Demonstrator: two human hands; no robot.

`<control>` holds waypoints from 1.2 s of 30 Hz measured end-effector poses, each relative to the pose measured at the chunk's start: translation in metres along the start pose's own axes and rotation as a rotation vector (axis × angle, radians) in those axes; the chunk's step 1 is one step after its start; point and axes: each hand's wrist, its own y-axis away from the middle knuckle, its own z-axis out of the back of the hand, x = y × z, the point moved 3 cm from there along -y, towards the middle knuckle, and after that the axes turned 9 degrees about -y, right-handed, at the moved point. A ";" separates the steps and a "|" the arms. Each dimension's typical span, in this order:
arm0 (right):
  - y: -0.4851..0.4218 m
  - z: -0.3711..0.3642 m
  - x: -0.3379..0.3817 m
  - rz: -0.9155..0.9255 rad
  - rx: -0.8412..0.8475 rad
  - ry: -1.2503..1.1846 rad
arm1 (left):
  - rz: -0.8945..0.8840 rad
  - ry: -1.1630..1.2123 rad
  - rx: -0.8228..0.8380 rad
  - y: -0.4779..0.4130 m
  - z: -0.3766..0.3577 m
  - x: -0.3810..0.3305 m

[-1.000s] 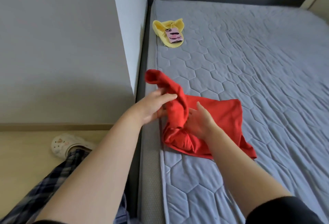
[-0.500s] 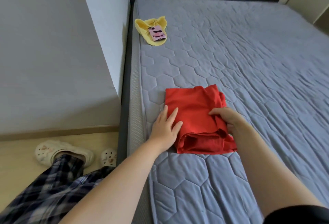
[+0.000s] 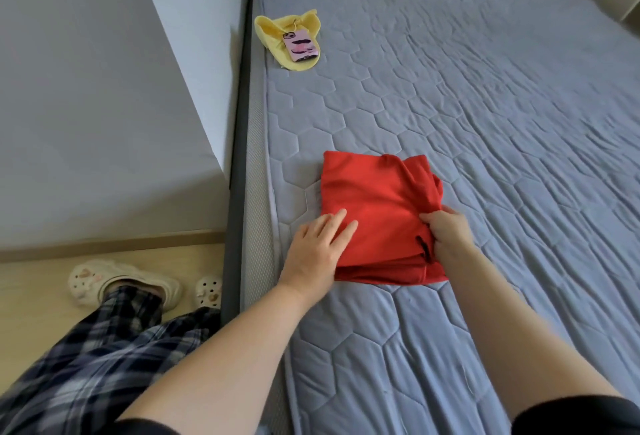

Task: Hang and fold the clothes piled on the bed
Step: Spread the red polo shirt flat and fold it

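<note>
Now 2 hands rest on a folded red garment (image 3: 374, 213) at the near left of the mattress (image 3: 485, 123).
Left hand (image 3: 315, 251) lies flat, fingers straight and slightly spread, pressing the garment's near left corner. Right hand (image 3: 446, 230) has fingers and thumb curled, pinching the stacked folds at its right edge. Far left on the mattress sits a yellow cloth (image 3: 273, 28) with a pink phone (image 3: 300, 45) on it. White slippers (image 3: 104, 279) and plaid trousers (image 3: 86, 365) show on the floor, left.
</note>
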 end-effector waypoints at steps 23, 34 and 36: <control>-0.079 -0.036 0.062 0.309 -0.026 0.953 | 0.040 0.188 0.271 -0.043 -0.007 0.000; -0.021 -0.070 0.037 1.245 0.301 1.242 | 0.280 0.168 0.212 -0.096 -0.022 0.028; -0.032 -0.066 0.009 1.032 0.351 1.437 | 0.277 0.162 0.402 -0.092 -0.045 0.031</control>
